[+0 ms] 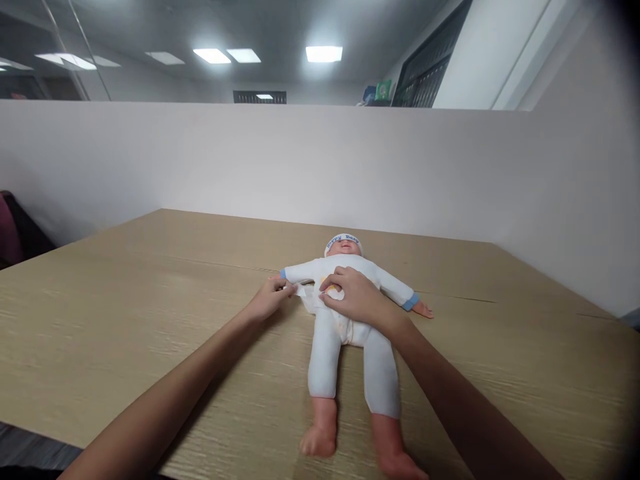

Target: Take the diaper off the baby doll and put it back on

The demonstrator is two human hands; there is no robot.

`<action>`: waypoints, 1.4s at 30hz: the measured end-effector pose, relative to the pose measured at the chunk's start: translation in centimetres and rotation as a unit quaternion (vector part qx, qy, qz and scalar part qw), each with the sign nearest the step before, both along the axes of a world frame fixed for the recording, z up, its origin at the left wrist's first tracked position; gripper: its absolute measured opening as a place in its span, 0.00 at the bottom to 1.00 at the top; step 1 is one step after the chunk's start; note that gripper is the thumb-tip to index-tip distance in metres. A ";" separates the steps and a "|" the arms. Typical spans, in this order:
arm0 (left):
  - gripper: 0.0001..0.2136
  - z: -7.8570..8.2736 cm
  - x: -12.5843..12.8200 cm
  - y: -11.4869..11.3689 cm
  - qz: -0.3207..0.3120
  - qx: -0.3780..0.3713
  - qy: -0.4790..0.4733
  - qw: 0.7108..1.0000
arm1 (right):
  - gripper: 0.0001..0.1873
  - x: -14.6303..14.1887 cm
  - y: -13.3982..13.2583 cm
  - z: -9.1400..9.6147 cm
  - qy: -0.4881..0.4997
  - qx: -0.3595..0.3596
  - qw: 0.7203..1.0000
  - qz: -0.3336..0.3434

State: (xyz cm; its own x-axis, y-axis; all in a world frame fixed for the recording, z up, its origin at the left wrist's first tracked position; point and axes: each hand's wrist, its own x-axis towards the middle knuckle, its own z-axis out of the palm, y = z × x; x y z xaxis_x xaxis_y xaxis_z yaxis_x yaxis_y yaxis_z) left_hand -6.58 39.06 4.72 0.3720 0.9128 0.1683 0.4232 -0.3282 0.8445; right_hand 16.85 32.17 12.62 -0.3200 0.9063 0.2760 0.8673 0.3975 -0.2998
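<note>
A baby doll [327, 353] in a white outfit with blue cuffs and a lettered headband lies on its back, head away from me, arms spread and feet bare. Around its hips is a white diaper [346, 330] with an orange print. At the doll's side, near its cuff on the left, my left hand [270, 298] pinches the diaper's stretched-out side tab [306, 292]. My right hand [354, 295] rests on the diaper's front at the belly, thumb and fingers apart, and hides part of it.
The doll lies on a wide wooden table [125, 320] with seams across its top. A white partition [250, 167] rises behind the far edge, with glass above it at the left. Something dark and reddish [15, 230] stands beyond the table's left edge.
</note>
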 end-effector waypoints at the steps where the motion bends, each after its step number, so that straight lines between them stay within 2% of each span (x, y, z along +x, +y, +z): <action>1: 0.22 0.6 0.3 0.0 -0.011 -0.004 -0.022 1.000 | 0.05 0.1 0.2 -0.3 0.005 0.001 1.000 -0.002; 3: 0.22 1.8 1.3 -0.1 -0.029 -0.016 -0.055 0.998 | 0.07 0.3 0.3 -0.9 0.018 0.009 1.000 -0.003; 7: 0.22 3.4 4.6 -0.2 -0.073 -0.038 -0.100 0.992 | 0.27 0.8 0.3 -1.2 0.078 -0.012 0.997 -0.011; 9: 0.21 3.6 6.3 -0.3 -0.100 -0.045 -0.113 0.987 | 0.32 0.9 0.4 -1.2 0.110 -0.034 0.993 -0.016; 12: 0.21 3.1 7.8 -0.3 -0.146 -0.028 -0.155 0.977 | 0.27 1.0 0.8 -1.4 0.129 -0.029 0.991 -0.026; 14: 0.21 2.3 7.9 -0.2 -0.152 -0.013 -0.189 0.970 | 0.23 1.1 1.0 -1.6 0.131 -0.018 0.990 -0.040; 17: 0.18 0.7 7.5 0.2 -0.093 -0.026 -0.240 0.966 | 0.21 1.2 1.1 -1.8 0.140 -0.023 0.988 -0.053; 19: 0.20 -0.3 7.1 0.4 -0.059 -0.041 -0.249 0.966 | 0.20 1.2 1.2 -1.8 0.146 -0.026 0.987 -0.060; 22: 0.23 -1.5 7.1 0.5 -0.067 -0.061 -0.241 0.966 | 0.19 1.1 1.1 -1.9 0.143 -0.017 0.987 -0.075; 27: 0.24 -2.1 7.8 1.0 -0.078 -0.072 -0.258 0.960 | 0.18 1.1 1.4 -2.5 0.143 0.011 0.987 -0.078; 31: 0.19 -2.0 8.1 1.0 -0.040 -0.053 -0.251 0.966 | 0.16 1.5 2.0 -3.0 0.163 0.046 0.983 -0.067; 35: 0.12 -0.6 7.3 -1.9 0.046 -0.001 -0.241 0.969 | 0.23 1.4 0.9 -2.2 0.185 0.115 0.974 -0.056; 37: 0.10 0.8 6.4 -4.4 0.039 0.065 -0.215 0.974 | 0.25 1.1 -1.1 -1.5 0.187 0.140 0.971 -0.051; 38: 0.08 1.5 5.8 -5.8 0.008 0.103 -0.191 0.976 | 0.24 1.0 -2.5 -1.2 0.188 0.143 0.971 -0.044; 40: 0.08 2.6 4.7 -8.3 -0.102 0.163 -0.110 0.975 | 0.18 0.8 -5.8 -1.0 0.197 0.124 0.972 -0.027; 42: 0.08 3.2 3.7 -10.1 -0.201 0.190 -0.014 0.961 | 0.11 1.0 -9.0 -1.6 0.211 0.065 0.975 -0.008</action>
